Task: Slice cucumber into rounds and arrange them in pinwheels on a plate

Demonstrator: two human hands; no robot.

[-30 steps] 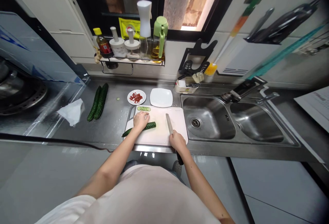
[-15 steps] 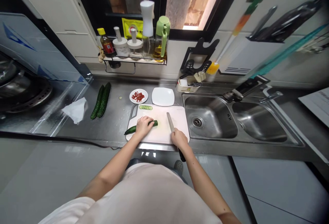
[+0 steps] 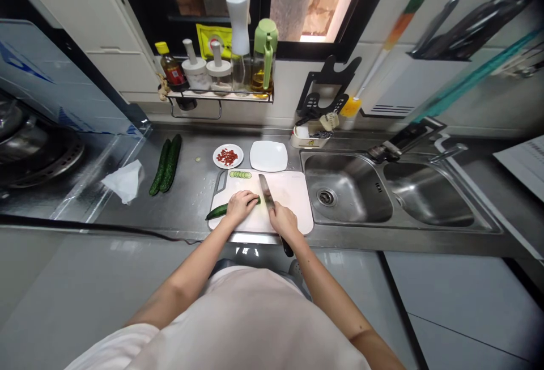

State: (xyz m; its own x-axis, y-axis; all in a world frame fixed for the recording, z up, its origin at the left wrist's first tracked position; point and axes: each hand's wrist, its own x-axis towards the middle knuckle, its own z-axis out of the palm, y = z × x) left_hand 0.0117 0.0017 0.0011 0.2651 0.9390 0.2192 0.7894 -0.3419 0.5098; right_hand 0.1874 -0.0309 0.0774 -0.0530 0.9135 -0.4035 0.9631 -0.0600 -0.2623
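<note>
On the white cutting board [image 3: 293,200] lies a dark green cucumber [image 3: 217,212], its right end cut. My left hand [image 3: 241,206] is closed over it near that cut end, fingers curled on top. My right hand [image 3: 284,220] grips a kitchen knife [image 3: 266,190] by its black handle, the blade pointing away from me and just right of the cucumber's cut end. Whether the blade touches the cucumber I cannot tell. A short row of cucumber slices [image 3: 240,174] lies along the board's far edge.
Behind the board stand a plate of chopped red pieces [image 3: 226,157] and a white square plate [image 3: 268,156]. Two whole cucumbers [image 3: 166,165] and a white cloth or paper [image 3: 124,182] lie to the left. A double sink [image 3: 348,191] adjoins the board's right side.
My right hand has brought the knife leftward, from the board's middle right up to the cucumber's cut end. My left hand stays on the cucumber. The view has shifted slightly.
</note>
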